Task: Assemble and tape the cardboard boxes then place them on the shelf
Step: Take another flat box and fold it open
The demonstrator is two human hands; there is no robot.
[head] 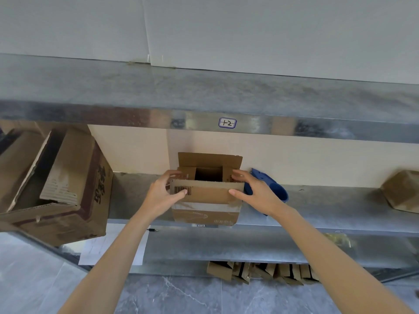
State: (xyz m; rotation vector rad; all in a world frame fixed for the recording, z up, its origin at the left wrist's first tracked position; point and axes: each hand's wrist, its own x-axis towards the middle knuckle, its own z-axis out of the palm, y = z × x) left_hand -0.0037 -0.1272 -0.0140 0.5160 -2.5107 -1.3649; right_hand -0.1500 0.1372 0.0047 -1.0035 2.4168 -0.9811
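A small cardboard box [207,196] stands on the metal shelf [317,207] in the middle of the view, its top flaps partly open so the dark inside shows. Clear tape runs across its front. My left hand [162,192] grips the box's left side, thumb on the front flap near a barcode and fingers curled over the left flap. My right hand [254,189] grips the right side the same way, thumb on the front flap.
A blue tape dispenser [275,189] lies right behind my right hand. A large open cardboard box [61,184] sits tilted at the left, another box [402,191] at the far right. Flat folded boxes [260,271] stand on the lowest shelf. White paper [108,248] lies below.
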